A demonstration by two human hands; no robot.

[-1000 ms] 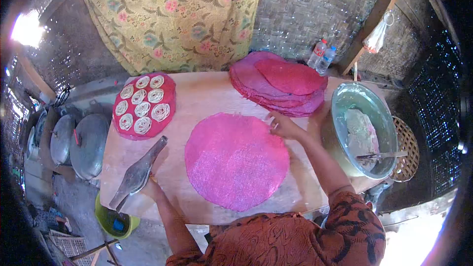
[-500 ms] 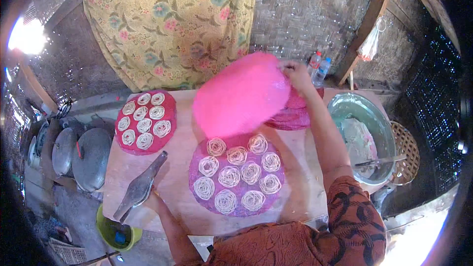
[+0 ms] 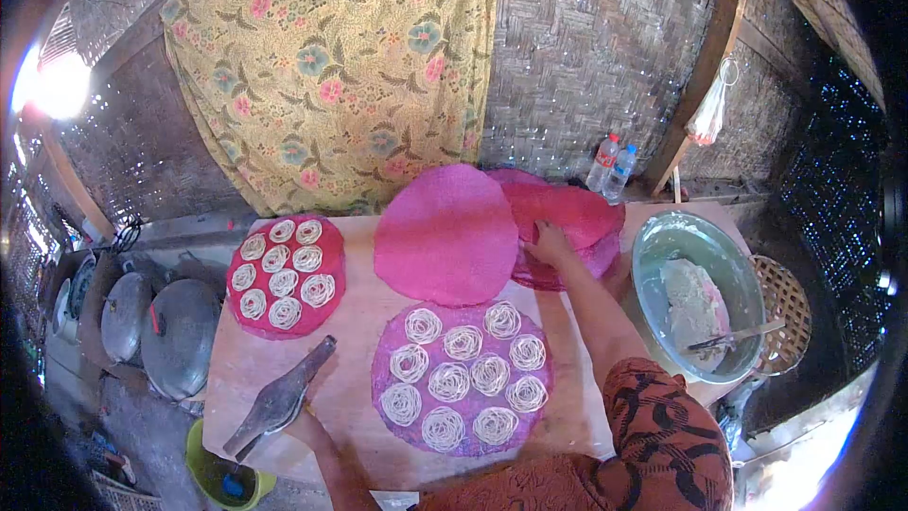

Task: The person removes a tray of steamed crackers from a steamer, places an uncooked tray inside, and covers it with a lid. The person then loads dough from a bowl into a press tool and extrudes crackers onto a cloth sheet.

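My left hand (image 3: 303, 424) is wrapped round the handle of a dark metal press (image 3: 282, 397) at the table's left front. My right hand (image 3: 549, 244) touches the stack of dark pink round sheets (image 3: 577, 218) at the back; its fingertips are too small to read clearly. Left of that stack lies a bare pink round sheet (image 3: 446, 237). In front of it, a purple round sheet (image 3: 421, 440) carries several white noodle-like coils (image 3: 448, 382). Another red sheet with several white coils (image 3: 284, 320) lies at the back left.
A green basin (image 3: 643, 317) with pale dough and a utensil stands at the right, beside a woven basket (image 3: 790, 308). Two bottles (image 3: 612, 170) are behind the stack. Metal pots (image 3: 180, 341) and a green bucket (image 3: 200, 473) are at the left, off the table.
The top pink sheet was lifted off the coil-covered purple sheet and now lies flat at the back. My right hand has left it and moved onto the stack. My left hand stays at the press.
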